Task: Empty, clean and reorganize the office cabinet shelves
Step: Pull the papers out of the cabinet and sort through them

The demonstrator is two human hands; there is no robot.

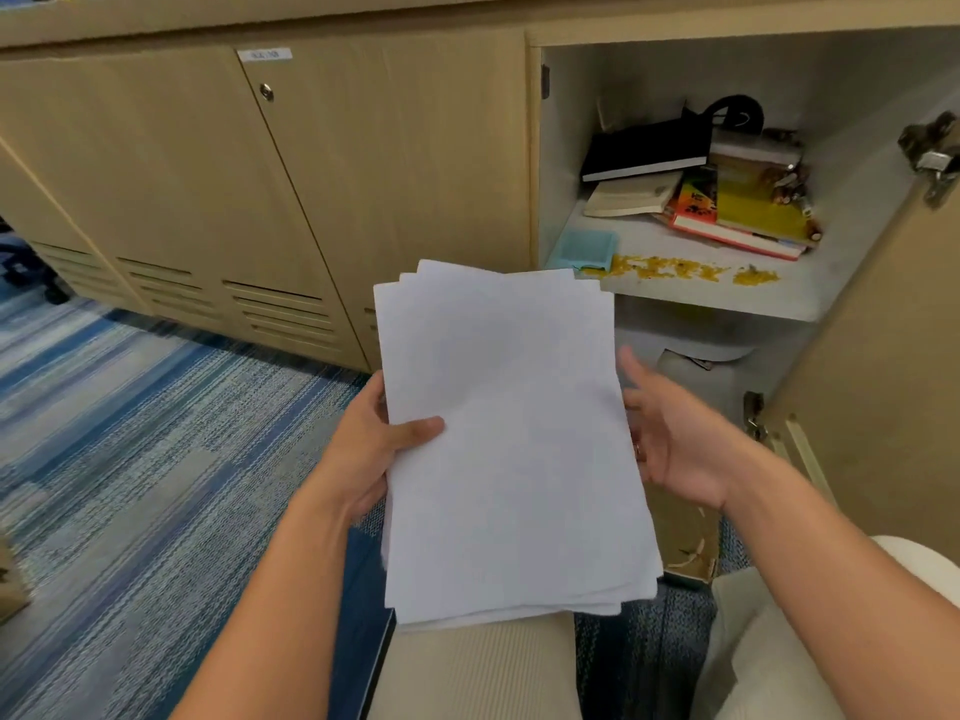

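Two hands on one stack of white paper (pixel 511 444), held in front of the open cabinet compartment and above the lap. Left hand (pixel 371 449) grips the stack's left edge, thumb curled over the top sheet, fingers underneath and out of sight. Right hand (pixel 670 439) is loose, palm facing the stack's right edge, fingers straight; they seem to touch the edge but can't tell for sure. Sheets are slightly fanned at the top and bottom corners. Upper shelf (pixel 696 293) sits behind the stack: black notebook (pixel 644 148) lies tilted on a cream book (pixel 631 194), just beside a messy pile of colourful books (pixel 737 215), with a black looped strap (pixel 735 109) at the back. Light blue tray (pixel 584 249) is at the shelf's front left corner, yellow crumbs (pixel 675 267) scattered along the front edge next to it. Open cabinet door (pixel 878 381) stands on the right, hinge (pixel 932 153) at top. Closed cabinet doors (pixel 208 189) with lock (pixel 266 92) to the left, blue striped carpet (pixel 130 433) below.
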